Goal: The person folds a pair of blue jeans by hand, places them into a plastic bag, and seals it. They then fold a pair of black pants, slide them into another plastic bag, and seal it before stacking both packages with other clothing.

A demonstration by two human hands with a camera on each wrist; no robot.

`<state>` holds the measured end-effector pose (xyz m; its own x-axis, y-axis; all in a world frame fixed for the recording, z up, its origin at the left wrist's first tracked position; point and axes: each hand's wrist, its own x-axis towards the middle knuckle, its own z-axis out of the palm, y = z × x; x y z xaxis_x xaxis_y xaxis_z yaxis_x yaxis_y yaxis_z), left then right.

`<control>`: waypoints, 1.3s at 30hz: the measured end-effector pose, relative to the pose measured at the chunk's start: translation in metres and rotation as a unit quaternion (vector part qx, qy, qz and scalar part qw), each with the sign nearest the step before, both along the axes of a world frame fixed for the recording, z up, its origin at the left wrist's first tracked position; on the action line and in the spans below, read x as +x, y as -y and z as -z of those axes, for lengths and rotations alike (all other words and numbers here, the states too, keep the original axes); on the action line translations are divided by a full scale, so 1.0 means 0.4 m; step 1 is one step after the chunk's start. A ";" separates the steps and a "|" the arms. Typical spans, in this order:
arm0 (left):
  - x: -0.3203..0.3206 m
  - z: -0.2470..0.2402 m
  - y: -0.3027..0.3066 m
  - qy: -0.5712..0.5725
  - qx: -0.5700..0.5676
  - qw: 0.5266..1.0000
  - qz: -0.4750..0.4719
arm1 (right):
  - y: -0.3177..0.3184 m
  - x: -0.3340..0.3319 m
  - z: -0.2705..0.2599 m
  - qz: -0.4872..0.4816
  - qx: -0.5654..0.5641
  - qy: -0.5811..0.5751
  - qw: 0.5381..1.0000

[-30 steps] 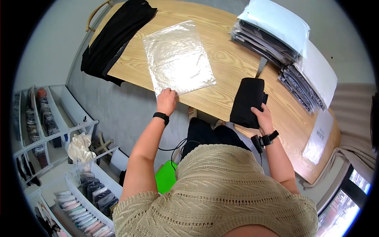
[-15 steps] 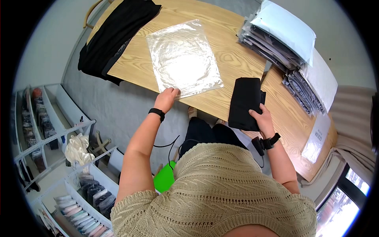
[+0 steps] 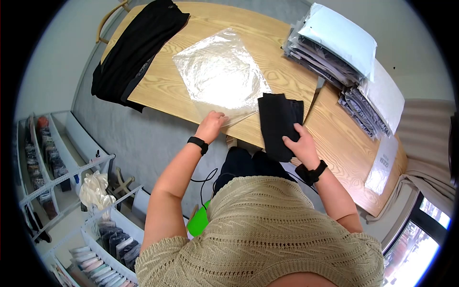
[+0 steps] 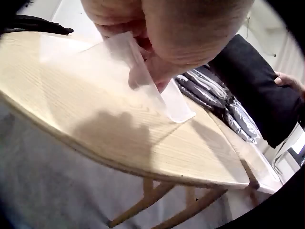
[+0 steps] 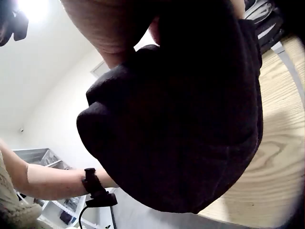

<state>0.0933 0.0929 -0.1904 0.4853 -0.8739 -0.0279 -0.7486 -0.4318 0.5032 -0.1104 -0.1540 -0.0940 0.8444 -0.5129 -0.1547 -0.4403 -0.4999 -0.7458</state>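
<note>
A clear plastic bag (image 3: 224, 71) lies on the wooden table, its near edge raised off the wood. My left hand (image 3: 211, 126) pinches that near edge, and in the left wrist view the film (image 4: 112, 59) bends up around the fingertips. My right hand (image 3: 303, 146) grips a folded black garment (image 3: 276, 126) by its right side, thumb on top. The garment hangs over the table's front edge, its upper left corner close to the bag's right corner. In the right wrist view the thick folded cloth (image 5: 181, 129) hides most of the right hand's fingers.
More black clothing (image 3: 138, 52) lies draped over the table's left end. At the back right stands a stack of bagged garments (image 3: 334, 43), with another pile (image 3: 377, 100) beside it. A flat printed bag (image 3: 382, 165) lies far right. Shelves (image 3: 67, 158) with packed clothes stand at left.
The black garment has moved left toward the bag and its folds have spread a little at the top. My left hand has shifted right, turning the bag and lifting its near edge.
</note>
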 end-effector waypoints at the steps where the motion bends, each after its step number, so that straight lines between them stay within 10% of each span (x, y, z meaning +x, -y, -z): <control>1: 0.004 -0.007 0.005 -0.031 0.070 0.997 0.006 | -0.009 0.008 0.010 -0.010 -0.013 0.000 1.000; 22: -0.041 -0.138 0.114 0.031 -0.122 0.989 -0.072 | 0.027 0.163 0.100 -0.349 0.025 -0.045 0.936; 30: -0.092 -0.177 0.164 0.051 -0.112 0.991 0.043 | 0.018 0.213 0.043 -0.188 0.311 -0.089 0.927; 35: -0.099 -0.244 0.189 0.009 -0.111 0.988 0.111 | 0.013 0.239 0.109 -0.199 0.144 0.054 0.968; 37: -0.105 -0.256 0.193 0.014 -0.101 0.981 0.162 | -0.003 0.283 0.129 -0.272 -0.034 -0.003 0.962; 39: -0.109 -0.269 0.194 0.010 -0.105 0.980 0.167 | -0.021 0.271 0.090 -0.214 0.026 -0.078 0.973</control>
